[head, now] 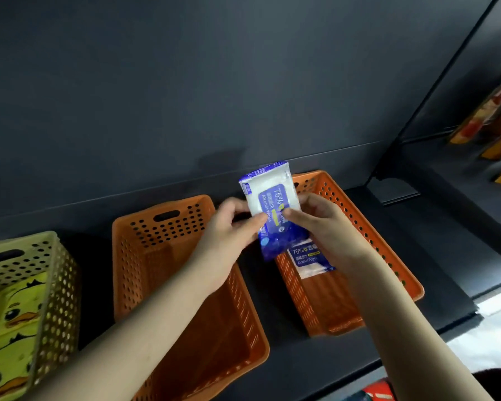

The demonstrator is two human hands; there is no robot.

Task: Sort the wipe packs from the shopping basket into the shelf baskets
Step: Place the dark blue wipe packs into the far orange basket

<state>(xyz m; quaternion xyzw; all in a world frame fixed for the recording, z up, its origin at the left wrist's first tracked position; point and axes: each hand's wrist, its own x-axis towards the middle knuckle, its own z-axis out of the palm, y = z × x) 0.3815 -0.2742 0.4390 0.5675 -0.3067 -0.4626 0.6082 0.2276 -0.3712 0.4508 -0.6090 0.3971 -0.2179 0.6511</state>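
**Wipe pack held over the right orange basket.**
The pack is pinched at both long sides by the left hand and the right hand. It is judged light, soft and slick-filmed, best taken by its sides. Counted: two blue packs, the second pack lying inside that basket; two orange baskets; one yellow basket left of it.

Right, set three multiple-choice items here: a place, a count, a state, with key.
1. The lower alcohol wipes pack lies in: A) the right orange basket B) the middle orange basket C) a hand.
2. Orange baskets in view: A) one B) two C) three.
3. The raised alcohol wipes pack is: A) gripped by left hand and right hand B) gripped by one hand only C) lying flat.
Key: 1A, it shows inside that basket's walls; 2B, middle and right; 3A, fingers of both pinch it.
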